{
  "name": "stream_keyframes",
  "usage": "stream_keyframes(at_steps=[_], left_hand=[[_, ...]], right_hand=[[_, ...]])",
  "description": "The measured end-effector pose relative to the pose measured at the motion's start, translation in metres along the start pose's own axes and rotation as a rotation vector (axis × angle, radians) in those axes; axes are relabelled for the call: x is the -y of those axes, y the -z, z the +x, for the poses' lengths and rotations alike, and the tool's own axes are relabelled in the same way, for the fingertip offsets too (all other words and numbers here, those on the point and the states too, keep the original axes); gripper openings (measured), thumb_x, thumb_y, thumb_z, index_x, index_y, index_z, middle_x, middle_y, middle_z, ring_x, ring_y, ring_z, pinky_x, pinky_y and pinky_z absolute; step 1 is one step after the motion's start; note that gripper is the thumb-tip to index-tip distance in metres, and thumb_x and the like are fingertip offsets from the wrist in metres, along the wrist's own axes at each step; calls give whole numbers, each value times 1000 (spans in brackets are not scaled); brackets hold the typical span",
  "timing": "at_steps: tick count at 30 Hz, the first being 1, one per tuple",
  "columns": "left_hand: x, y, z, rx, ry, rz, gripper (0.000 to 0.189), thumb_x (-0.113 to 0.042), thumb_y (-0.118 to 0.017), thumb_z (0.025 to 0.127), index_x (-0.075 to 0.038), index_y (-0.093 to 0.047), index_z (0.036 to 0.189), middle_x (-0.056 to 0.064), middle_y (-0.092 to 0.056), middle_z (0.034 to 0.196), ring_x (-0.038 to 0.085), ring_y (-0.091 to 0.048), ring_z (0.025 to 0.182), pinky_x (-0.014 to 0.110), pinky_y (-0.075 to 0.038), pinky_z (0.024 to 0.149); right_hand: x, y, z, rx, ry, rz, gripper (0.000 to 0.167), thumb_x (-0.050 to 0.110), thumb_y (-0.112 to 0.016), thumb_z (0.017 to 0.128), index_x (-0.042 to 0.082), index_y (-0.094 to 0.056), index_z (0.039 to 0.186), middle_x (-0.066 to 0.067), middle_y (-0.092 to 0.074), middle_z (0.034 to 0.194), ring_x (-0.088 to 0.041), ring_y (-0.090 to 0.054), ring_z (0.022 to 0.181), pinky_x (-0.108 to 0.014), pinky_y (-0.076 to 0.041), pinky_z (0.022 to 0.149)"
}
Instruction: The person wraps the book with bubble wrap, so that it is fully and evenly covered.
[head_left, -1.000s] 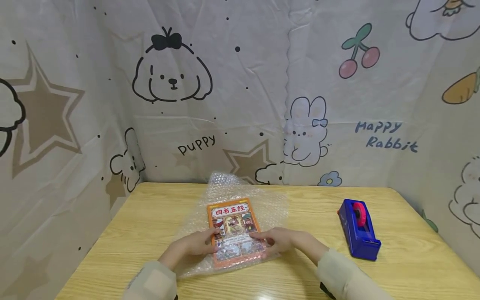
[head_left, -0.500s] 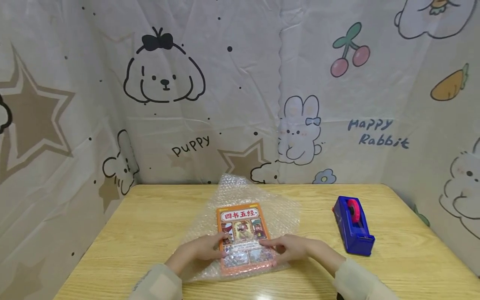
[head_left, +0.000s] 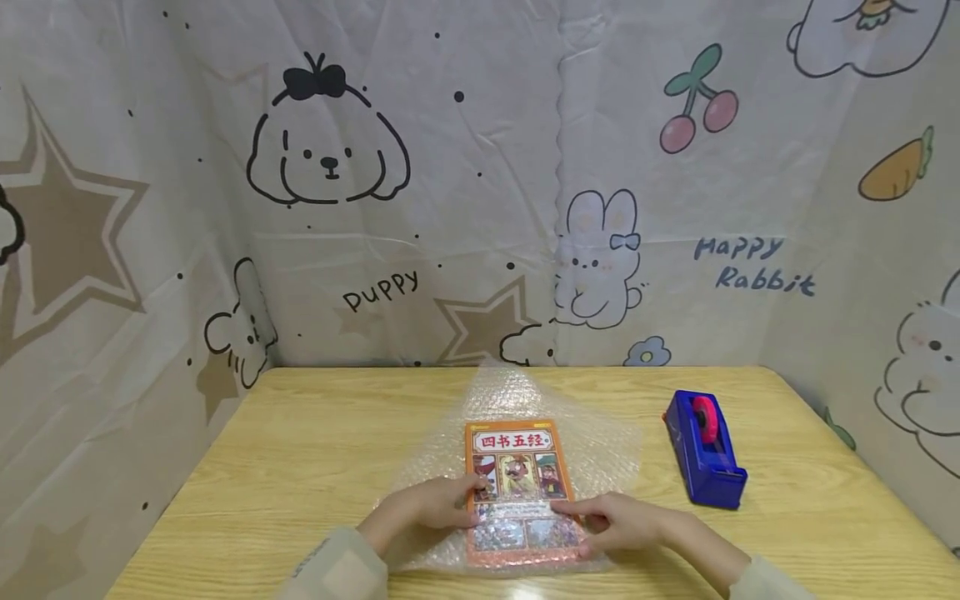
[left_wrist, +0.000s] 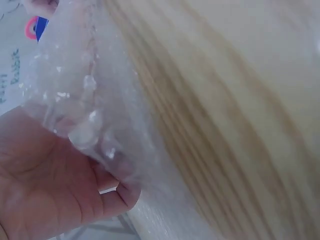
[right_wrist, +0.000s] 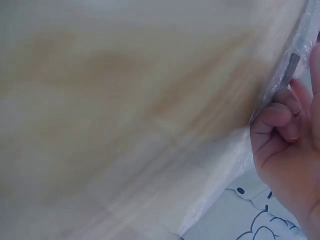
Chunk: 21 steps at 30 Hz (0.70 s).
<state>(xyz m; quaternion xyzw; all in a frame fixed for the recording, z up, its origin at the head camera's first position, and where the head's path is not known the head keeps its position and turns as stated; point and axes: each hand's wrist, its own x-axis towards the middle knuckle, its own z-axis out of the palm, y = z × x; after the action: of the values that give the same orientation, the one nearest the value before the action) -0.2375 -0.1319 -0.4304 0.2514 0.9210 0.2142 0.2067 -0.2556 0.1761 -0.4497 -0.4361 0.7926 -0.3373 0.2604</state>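
Observation:
An orange-bordered book (head_left: pixel 517 481) with red Chinese characters lies face up on a sheet of bubble wrap (head_left: pixel 438 454). The wrap is folded over the lower part of its cover. At the left edge, my left hand (head_left: pixel 427 508) grips book and wrap together, thumb on the cover. My right hand (head_left: pixel 630 525) holds the right edge the same way. Close up in the left wrist view, clear bubble wrap (left_wrist: pixel 85 100) runs over the fingers of the left hand (left_wrist: pixel 55 180). Curled fingers of the right hand (right_wrist: pixel 285 130) meet the wrap's edge in the right wrist view.
A blue tape dispenser (head_left: pixel 705 450) with a pink-red roll stands on the right side of the wooden table (head_left: pixel 300 467). Patterned cloth (head_left: pixel 480 167) with cartoon animals hangs behind the table and along both sides.
Both hands have shifted the book and bubble wrap to the right and slightly nearer to me, keeping their grip. The head view has turned a little; the tape dispenser stays put on the table.

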Motion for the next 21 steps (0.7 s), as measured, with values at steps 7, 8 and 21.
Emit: stream_keyframes(at_steps=[7, 8, 21], left_hand=[[-16, -10, 0, 7, -33, 49, 53, -32, -59, 87, -14, -42, 134, 15, -60, 118, 29, -56, 108, 38, -44, 92], [-17, -12, 0, 7, -41, 55, 53, -33, -59, 87, -15, -42, 134, 15, -60, 118, 28, -57, 107, 38, -44, 92], [-8, -26, 1, -188, -207, 175, 58, -42, -58, 86, -16, -42, 136, -12, -46, 68, 3, -41, 60, 21, -37, 53]], right_hand=[[3, -9, -25, 0, 21, 97, 59, 26, -60, 87, 6, -38, 138, 13, -28, 60, 3, -24, 51, -14, -24, 47], [4, -10, -28, 3, 21, 113, 59, 26, -60, 88, 5, -38, 139, 11, -28, 59, 3, -24, 51, -14, -24, 47], [9, -15, -39, -21, 68, -98, 62, 30, -57, 87, 8, -34, 141, 12, -35, 59, 8, -28, 52, -12, -30, 47]])
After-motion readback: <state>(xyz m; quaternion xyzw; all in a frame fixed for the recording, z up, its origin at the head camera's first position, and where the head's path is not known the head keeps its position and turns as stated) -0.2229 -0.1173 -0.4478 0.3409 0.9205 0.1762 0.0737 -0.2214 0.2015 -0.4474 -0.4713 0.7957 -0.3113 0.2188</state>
